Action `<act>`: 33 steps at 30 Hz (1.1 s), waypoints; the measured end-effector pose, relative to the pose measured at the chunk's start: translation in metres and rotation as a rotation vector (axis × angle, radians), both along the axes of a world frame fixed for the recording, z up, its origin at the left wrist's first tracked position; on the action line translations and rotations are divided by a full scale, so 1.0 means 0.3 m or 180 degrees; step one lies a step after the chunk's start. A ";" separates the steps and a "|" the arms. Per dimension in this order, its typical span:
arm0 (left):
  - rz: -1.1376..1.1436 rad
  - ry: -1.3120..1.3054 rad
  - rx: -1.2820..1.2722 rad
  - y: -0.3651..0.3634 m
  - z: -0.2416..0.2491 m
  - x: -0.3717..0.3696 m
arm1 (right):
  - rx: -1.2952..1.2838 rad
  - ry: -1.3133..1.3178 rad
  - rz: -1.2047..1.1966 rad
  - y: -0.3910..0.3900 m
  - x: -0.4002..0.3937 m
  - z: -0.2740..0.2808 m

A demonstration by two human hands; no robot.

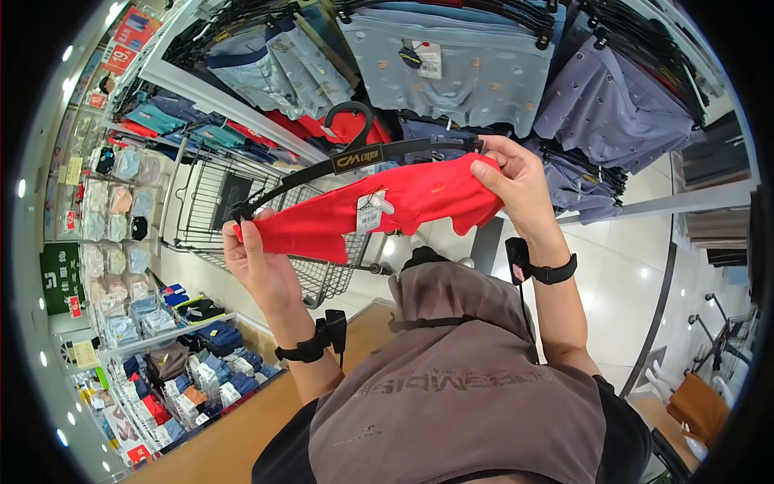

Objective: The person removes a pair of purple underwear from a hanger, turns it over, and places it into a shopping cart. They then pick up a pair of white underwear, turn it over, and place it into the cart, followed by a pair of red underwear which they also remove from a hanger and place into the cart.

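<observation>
red garment [403, 202], probably shorts, below black hanger [302, 174]; left hand [264, 273], right hand [522, 179] pinching ends.

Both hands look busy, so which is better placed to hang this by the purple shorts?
Likely the right hand: it grips the red garment nearer the purple shorts; the left hand has the far end.

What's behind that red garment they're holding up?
Around the edges of the red garment, parts of a wire shopping cart and pale floor tiles show. Whatever lies directly behind the cloth is covered, so I can't tell.
</observation>
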State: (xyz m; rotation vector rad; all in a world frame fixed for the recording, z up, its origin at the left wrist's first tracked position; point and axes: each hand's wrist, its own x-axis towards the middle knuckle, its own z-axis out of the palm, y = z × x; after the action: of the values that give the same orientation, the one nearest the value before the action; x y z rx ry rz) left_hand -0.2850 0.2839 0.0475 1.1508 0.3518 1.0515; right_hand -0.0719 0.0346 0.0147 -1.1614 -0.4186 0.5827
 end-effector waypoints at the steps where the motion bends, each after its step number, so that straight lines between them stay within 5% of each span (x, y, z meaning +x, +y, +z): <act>1: -0.0025 -0.0006 -0.0017 0.004 -0.010 0.003 | -0.0017 -0.0006 -0.0025 -0.010 -0.002 0.004; 7: -0.0695 0.0180 -0.0751 0.055 -0.211 0.033 | -0.0498 -0.0385 -0.0444 -0.075 -0.023 0.104; 9: -0.0846 0.0823 -0.0523 0.077 -0.345 0.039 | -0.1601 -0.1495 -0.0569 -0.097 -0.055 0.166; 11: -0.0393 0.1595 0.0239 -0.033 -0.318 0.091 | -0.1790 -0.2451 -0.0440 -0.093 -0.103 0.241; 12: -0.0065 0.1753 0.1231 -0.088 -0.286 0.113 | -0.1732 -0.2983 -0.0307 -0.082 -0.118 0.235; 15: -0.1375 0.1115 0.2348 -0.259 -0.141 0.207 | -0.2286 -0.3712 0.0522 -0.055 -0.164 0.238; 18: -0.2373 0.1155 0.1247 -0.401 -0.119 0.258 | -0.2011 -0.3632 0.0692 -0.051 -0.155 0.210; 23: -0.1998 0.0796 0.0558 -0.416 -0.169 0.264 | -0.1809 -0.2985 0.0493 -0.110 -0.134 0.235; 27: -0.2081 0.0559 0.0614 -0.382 -0.116 0.255 | -0.1342 -0.2456 0.0204 -0.154 -0.125 0.237; 33: -0.2046 0.0323 0.1573 -0.362 -0.035 0.276 | -0.0904 -0.3075 0.0476 -0.180 -0.090 0.251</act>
State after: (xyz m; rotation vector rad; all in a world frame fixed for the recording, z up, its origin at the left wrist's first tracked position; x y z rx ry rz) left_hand -0.2022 0.1752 0.0372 1.6181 -0.2163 0.5151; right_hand -0.0990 -0.0194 0.0901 -1.6591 -1.2828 0.1668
